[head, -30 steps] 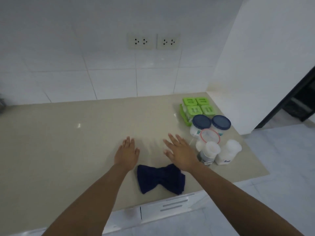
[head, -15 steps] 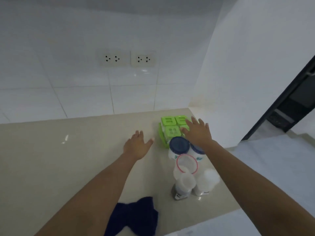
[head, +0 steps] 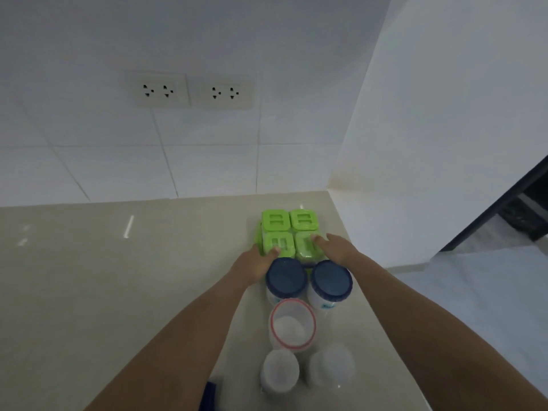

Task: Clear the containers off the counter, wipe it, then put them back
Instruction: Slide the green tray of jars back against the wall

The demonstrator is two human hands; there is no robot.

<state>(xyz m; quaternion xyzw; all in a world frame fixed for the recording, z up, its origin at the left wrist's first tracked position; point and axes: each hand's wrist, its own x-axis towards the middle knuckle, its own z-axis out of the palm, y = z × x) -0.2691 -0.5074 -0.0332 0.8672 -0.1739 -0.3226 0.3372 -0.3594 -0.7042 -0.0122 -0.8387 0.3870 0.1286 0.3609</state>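
A green tray of small green-lidded containers [head: 275, 222] stands on the beige counter [head: 118, 292] near the back right corner. My left hand [head: 255, 264] grips its near left side, fingers on a lid. On the near right side my right hand [head: 335, 247] holds it the same way. In front stand two blue-lidded jars [head: 285, 277] [head: 331, 280], a clear red-rimmed tub [head: 292, 324] and two white-capped bottles [head: 280, 370] [head: 330, 364].
A dark blue cloth [head: 209, 396] shows at the bottom edge. The tiled back wall carries two sockets [head: 192, 91]. A white side wall [head: 430, 143] bounds the counter on the right, with a floor and dark doorway [head: 527, 209] beyond.
Both hands moved forward and right from beside the cloth to the green tray and closed on its near sides. The view shifted toward the corner.
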